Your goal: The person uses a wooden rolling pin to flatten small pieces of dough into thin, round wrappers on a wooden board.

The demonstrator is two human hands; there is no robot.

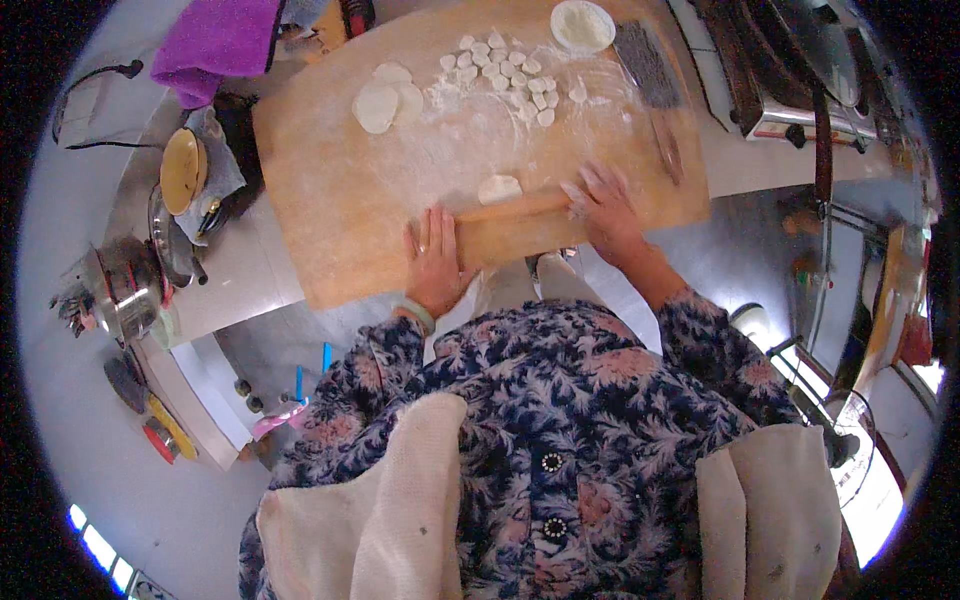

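A wooden rolling pin (514, 210) lies crosswise near the front edge of a floured wooden board (330, 202). My left hand (436, 259) is over its left end, fingers extended and close together. At the other end my right hand (606, 206) bears on the pin with spread, slightly blurred fingers. A flattened piece of dough (499, 189) sits against the pin's far side, between my hands. Several thin dough rounds (379, 106) overlap at the board's left. Farther back, small cut dough pieces (499, 69) are scattered in flour.
At the back right are a bowl of flour (583, 28) and a wide-bladed cleaver (649, 67). A gas stove (802, 124) stands beyond the board's right side. On the left counter are a yellow bowl (183, 171), a steel pot (131, 292) and a purple cloth (214, 45).
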